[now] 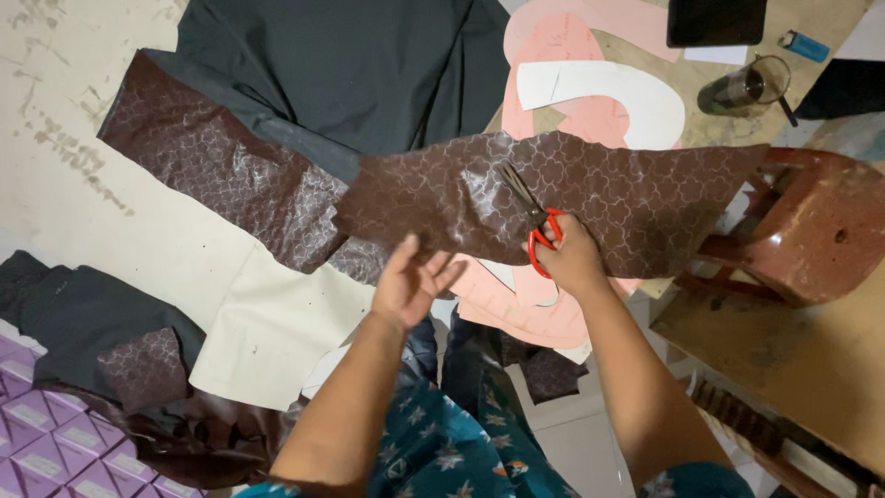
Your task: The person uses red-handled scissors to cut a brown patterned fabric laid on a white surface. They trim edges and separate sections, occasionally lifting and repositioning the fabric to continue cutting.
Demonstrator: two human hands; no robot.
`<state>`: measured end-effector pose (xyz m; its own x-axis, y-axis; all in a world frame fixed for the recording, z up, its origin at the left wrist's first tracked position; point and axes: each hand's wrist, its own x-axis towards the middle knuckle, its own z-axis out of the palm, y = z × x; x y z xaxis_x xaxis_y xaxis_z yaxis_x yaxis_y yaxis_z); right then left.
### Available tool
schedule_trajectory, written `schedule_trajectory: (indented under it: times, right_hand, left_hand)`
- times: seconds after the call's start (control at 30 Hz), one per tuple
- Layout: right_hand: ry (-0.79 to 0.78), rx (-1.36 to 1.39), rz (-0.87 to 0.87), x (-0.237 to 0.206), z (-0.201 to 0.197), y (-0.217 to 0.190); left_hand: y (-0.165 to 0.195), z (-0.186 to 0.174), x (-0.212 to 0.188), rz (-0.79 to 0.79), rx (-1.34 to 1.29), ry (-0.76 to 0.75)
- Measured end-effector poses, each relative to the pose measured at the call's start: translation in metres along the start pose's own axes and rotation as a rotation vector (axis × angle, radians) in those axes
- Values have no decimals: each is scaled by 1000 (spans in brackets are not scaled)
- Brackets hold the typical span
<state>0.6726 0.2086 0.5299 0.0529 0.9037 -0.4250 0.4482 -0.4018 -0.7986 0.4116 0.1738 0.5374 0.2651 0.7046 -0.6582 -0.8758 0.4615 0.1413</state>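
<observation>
Two bare hands work over a long strip of dark brown patterned fabric (590, 189). On its lower edge, the right hand (572, 258) is curled tight through the handles of red-handled scissors (533, 217), blades lying on the cloth. Just left of the scissors, the left hand (410, 277) hovers, fingers spread and holding nothing. Pink paper pattern pieces (562, 115) lie beyond the strip.

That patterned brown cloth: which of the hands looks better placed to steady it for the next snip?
Probably the left hand. It is open and empty at the brown cloth's lower edge, while the right hand already grips the red-handled scissors, blades on the cloth.
</observation>
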Motion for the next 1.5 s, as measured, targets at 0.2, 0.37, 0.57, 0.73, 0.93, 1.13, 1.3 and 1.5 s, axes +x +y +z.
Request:
schedule_trajectory:
  times: [0.2, 0.37, 0.57, 0.73, 0.93, 1.13, 1.3, 1.5]
  right_hand:
    - [17, -127, 18, -8, -7, -16]
    - [123, -159, 18, -24, -2, -19]
    - [-140, 254, 121, -104, 30, 23]
    - [-444, 776, 480, -178, 71, 47]
    - [-358, 904, 605, -167, 92, 33]
    - [-355, 816, 500, -133, 85, 11]
    - [-357, 778, 467, -124, 81, 5]
    - [-319, 829, 365, -129, 80, 3]
  left_hand:
    - [-28, 36, 32, -143, 280, 279]
    - [-29, 29, 30, 12, 479, 426]
    - [-24, 15, 25, -6, 489, 411]
    - [-26, 4, 29, 6, 497, 383]
    - [-27, -4, 23, -16, 574, 364]
    - [-32, 3, 17, -80, 552, 378]
    - [-36, 3, 14, -84, 541, 380]
    - [-40, 1, 13, -90, 541, 375]
